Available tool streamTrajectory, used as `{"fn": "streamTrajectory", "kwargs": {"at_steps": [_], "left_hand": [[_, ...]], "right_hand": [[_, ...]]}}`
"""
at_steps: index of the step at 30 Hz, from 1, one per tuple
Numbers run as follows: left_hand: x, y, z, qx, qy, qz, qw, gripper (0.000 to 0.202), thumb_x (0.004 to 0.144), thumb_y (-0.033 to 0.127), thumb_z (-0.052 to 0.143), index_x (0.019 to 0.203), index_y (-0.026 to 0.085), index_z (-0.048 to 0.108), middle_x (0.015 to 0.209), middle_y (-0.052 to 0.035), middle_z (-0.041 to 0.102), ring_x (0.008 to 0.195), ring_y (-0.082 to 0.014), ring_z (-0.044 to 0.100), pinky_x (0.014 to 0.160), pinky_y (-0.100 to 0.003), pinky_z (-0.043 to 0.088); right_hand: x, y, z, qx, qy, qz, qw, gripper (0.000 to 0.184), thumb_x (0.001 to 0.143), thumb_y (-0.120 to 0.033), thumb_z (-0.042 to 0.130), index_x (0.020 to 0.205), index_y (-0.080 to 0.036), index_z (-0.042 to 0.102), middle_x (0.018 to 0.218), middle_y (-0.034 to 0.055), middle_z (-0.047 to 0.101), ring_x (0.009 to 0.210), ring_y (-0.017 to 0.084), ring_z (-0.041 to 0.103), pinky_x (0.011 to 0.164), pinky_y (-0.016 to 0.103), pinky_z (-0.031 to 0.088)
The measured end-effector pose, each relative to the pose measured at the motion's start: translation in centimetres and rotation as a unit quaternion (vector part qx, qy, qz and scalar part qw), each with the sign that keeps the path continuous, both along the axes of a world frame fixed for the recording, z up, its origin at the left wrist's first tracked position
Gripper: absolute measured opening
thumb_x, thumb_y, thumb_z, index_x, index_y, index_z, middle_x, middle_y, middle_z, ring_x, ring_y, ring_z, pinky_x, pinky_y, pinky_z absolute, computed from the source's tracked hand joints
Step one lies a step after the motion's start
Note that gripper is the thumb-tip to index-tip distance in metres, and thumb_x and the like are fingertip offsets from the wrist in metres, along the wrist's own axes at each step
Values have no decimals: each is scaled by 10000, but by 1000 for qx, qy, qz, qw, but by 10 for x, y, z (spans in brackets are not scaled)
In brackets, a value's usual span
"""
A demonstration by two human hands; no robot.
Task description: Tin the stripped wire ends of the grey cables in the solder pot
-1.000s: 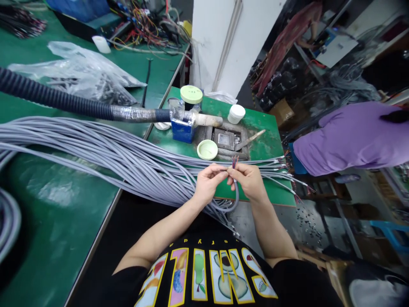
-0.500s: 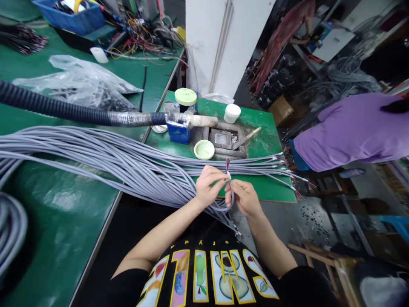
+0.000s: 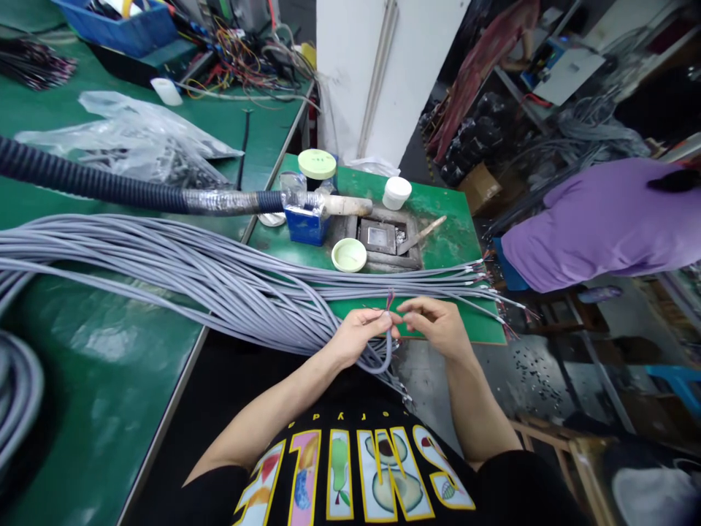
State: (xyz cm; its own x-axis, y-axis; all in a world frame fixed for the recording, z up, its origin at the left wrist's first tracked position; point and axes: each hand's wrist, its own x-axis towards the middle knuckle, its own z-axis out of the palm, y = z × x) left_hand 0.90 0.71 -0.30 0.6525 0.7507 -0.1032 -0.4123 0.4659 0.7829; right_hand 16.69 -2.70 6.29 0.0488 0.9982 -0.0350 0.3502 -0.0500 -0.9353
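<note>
Left hand (image 3: 361, 334) closest to work tbh, grip clamped on gray cable (image 3: 388, 343). Cable end sits between hands, long axis pointing away from body, colored wires (image 3: 390, 298) at tip. Right hand (image 3: 442, 326) just right of it, grip loosely apart. Beyond: cable bundle (image 3: 219, 281) across green counter (image 3: 454, 219). Half second ago right grip was on cable; now it's off.
</note>
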Motion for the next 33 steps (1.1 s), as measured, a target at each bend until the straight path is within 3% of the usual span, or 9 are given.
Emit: {"fn": "streamTrajectory", "kwargs": {"at_steps": [3, 5, 10, 14, 16, 20, 22, 28, 33], "left_hand": [[0, -6, 0, 20, 16, -43, 999, 321, 721, 446, 715, 754, 127, 722, 671, -53, 675, 669, -146, 589, 713, -276, 456], [-2, -9, 2, 32, 23, -73, 997, 353, 724, 475, 703, 755, 124, 717, 650, -53, 669, 650, -143, 581, 703, -272, 447], [-12, -12, 11, 64, 46, -142, 987, 415, 749, 534, 651, 713, 123, 696, 573, -39, 639, 541, -107, 519, 587, -233, 393], [-20, -16, 8, 42, 53, -127, 990, 411, 751, 527, 652, 696, 121, 684, 559, -37, 626, 512, -96, 493, 536, -222, 347], [-23, -17, 4, 17, 36, -103, 994, 413, 752, 530, 649, 697, 121, 679, 552, -36, 618, 510, -100, 498, 539, -227, 355], [-27, -17, -1, -21, 12, -49, 999, 413, 744, 537, 653, 704, 127, 671, 536, -31, 603, 502, -106, 498, 545, -236, 373], [-27, -17, -2, -13, 17, -48, 999, 412, 749, 534, 650, 703, 125, 671, 535, -33, 601, 508, -109, 501, 551, -240, 378], [-29, -18, -4, 12, 15, -37, 999, 378, 786, 492, 634, 732, 121, 683, 554, -31, 609, 531, -104, 516, 588, -240, 400], [-30, -16, -2, -51, -12, 21, 998, 400, 698, 515, 710, 668, 119, 670, 514, -24, 587, 507, -100, 498, 548, -224, 380]], "right_hand": [[-5, 4, 9, 22, 11, 15, 1000, 165, 705, -308, 702, 829, -201, 715, 573, -25, 628, 513, 117, 564, 550, 249, 450], [-13, 6, 8, 39, 16, 8, 999, 133, 724, -331, 683, 711, -200, 699, 549, -24, 597, 476, 105, 518, 497, 240, 409], [-29, 21, -9, 60, 94, -62, 992, 285, 677, -328, 707, 478, -188, 558, 433, -46, 460, 436, 79, 383, 453, 235, 331], [-22, 36, -16, 95, 223, -134, 961, 343, 678, -333, 685, 450, -192, 471, 377, -81, 334, 378, 52, 284, 423, 222, 287], [-15, 36, -14, 114, 239, -143, 954, 296, 687, -338, 683, 487, -193, 519, 381, -82, 348, 369, 50, 288, 416, 217, 278], [-15, 23, -4, 43, 94, -13, 995, 130, 694, -316, 702, 654, -193, 687, 537, -18, 599, 482, 95, 488, 489, 234, 393], [-25, 18, 1, 34, 17, 28, 999, 93, 686, -290, 709, 702, -199, 710, 645, 1, 668, 559, 115, 546, 545, 245, 434], [-49, 19, 3, 105, -22, -22, 994, 147, 733, -254, 671, 598, -197, 665, 573, -11, 633, 526, 105, 521, 524, 236, 415], [-49, 16, -11, 124, 31, -58, 990, 161, 750, -259, 670, 605, -189, 684, 548, -22, 618, 498, 97, 524, 500, 227, 412]]}}
